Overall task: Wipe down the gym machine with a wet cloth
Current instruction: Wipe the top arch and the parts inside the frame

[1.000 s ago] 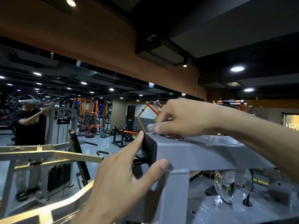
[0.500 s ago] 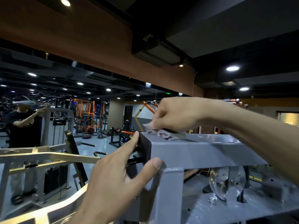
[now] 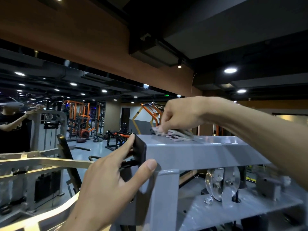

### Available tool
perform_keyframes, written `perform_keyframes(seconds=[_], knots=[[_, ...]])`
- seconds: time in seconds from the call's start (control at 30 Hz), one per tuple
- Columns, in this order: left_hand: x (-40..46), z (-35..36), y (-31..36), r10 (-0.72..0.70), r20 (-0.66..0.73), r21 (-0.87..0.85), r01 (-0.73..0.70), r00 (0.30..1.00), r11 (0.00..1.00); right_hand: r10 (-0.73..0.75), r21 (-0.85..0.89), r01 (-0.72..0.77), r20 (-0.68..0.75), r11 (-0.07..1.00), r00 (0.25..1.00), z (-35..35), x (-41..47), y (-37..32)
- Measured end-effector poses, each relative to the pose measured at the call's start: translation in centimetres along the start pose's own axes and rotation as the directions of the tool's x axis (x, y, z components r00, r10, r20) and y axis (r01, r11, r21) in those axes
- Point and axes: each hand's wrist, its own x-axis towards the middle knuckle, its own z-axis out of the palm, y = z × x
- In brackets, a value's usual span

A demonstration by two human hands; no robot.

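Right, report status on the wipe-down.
Right hand pressing cloth on top of the grey beam, near its end. Left hand bracing that end, thumb on the front face. Nothing blocking the beam top.

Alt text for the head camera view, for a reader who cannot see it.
A right hand presses a crumpled cloth onto the top of a grey gym machine beam, while the left hand braces the beam's black-capped end. Mirrored gym equipment fills the background.
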Motion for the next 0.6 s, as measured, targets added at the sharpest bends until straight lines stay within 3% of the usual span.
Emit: perform_keyframes(seconds=[0.13, 0.23, 0.4, 0.5, 0.6], knots=[[0.0, 0.0, 0.3, -0.002, 0.001, 0.022, 0.002, 1.000, 1.000, 0.213, -0.193, -0.190, 0.104, 0.963, 0.972, 0.2, -1.8, 4.1], [-0.1, 0.1, 0.2, -0.001, -0.012, 0.031, 0.001, 1.000, 1.000, 0.293, -0.123, -0.275, 0.176, 0.954, 0.940, -0.2, -2.1, 5.7], [-0.2, 0.0, 0.1, -0.002, -0.012, 0.023, 0.003, 1.000, 1.000, 0.067, -0.223, -0.049, 0.077, 0.974, 0.995, 0.3, 0.1, 1.1], [-0.2, 0.0, 0.1, -0.019, -0.010, -0.021, 0.019, 1.000, 1.000, 0.023, -0.138, -0.022, 0.005, 0.990, 1.000, 0.5, 0.6, 0.5], [-0.3, -0.2, 0.2, -0.024, -0.008, -0.018, 0.024, 1.000, 1.000, 0.080, -0.098, -0.080, -0.002, 0.992, 0.997, 0.8, -0.6, 2.9]])
